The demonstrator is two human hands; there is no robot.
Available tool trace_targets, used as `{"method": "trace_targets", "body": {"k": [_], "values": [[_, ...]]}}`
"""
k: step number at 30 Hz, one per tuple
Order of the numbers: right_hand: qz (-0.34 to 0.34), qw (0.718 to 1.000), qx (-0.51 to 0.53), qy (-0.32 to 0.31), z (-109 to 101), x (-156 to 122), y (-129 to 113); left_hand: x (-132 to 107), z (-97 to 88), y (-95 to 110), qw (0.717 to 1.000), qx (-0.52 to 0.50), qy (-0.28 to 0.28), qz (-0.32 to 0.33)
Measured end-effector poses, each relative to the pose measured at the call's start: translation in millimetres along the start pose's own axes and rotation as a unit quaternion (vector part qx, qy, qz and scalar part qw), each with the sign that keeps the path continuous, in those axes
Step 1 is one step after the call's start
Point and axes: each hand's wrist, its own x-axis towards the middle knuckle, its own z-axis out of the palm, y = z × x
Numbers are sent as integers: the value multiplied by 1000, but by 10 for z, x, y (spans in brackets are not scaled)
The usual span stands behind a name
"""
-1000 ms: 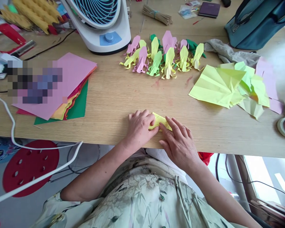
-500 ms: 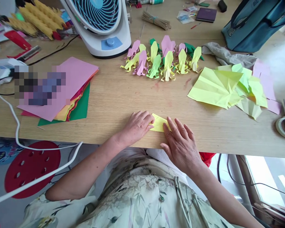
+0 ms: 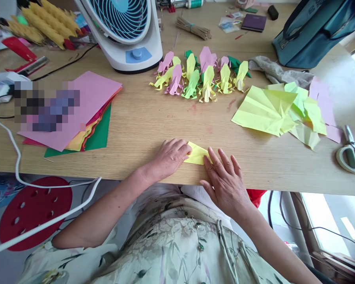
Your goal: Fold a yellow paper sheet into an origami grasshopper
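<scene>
A small folded yellow paper (image 3: 197, 154) lies flat near the front edge of the wooden table (image 3: 154, 118). My left hand (image 3: 168, 157) rests at the paper's left end with its fingers curled, the fingertips pinching that end. On the paper's right corner my right hand (image 3: 226, 181) lies flat, fingers stretched out and slightly spread, the index fingertip pressing the paper. Both wrists hang over the table's edge.
A row of folded paper figures (image 3: 201, 77) in pink, yellow and green stands mid-table. Stacked coloured sheets (image 3: 91, 102) lie left, creased yellow-green sheets (image 3: 266, 108) right. Scissors (image 3: 350, 152), a white fan (image 3: 127, 27), a teal bag (image 3: 310, 27) and a white cable (image 3: 47, 223) surround them.
My left hand has slid back to the left, uncovering more of the yellow paper, which now lies flatter. My right hand has drawn slightly toward the table's edge.
</scene>
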Motion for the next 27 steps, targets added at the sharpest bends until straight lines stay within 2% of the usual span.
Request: {"method": "trace_targets", "body": {"k": [3, 7, 11, 16, 19, 21, 23, 25, 27], "values": [[18, 998, 55, 21, -45, 87, 67, -3, -6, -7, 1000, -6, 11, 15], [79, 988, 130, 35, -102, 362, 137, -27, -8, -15, 999, 10, 34, 42], [141, 981, 128, -18, -118, 567, 81, -65, 6, -20, 997, 2, 61, 44], [178, 959, 216, -40, -141, 547, 18, -88, 8, -32, 994, -12, 106, 7], [200, 932, 302, -30, -171, 475, 53, -113, -10, -32, 985, -41, 165, -33], [215, 899, 382, -16, -174, 431, 68, -136, -23, 2, 970, -105, 209, -65], [232, 841, 489, 8, -159, 401, 47, -151, -31, 79, 941, -215, 236, -111], [254, 764, 591, 37, -136, 392, -24, -142, -34, 191, 894, -354, 218, -165], [278, 700, 655, 53, -116, 403, -134, -104, -33, 308, 839, -480, 161, -199]]}}
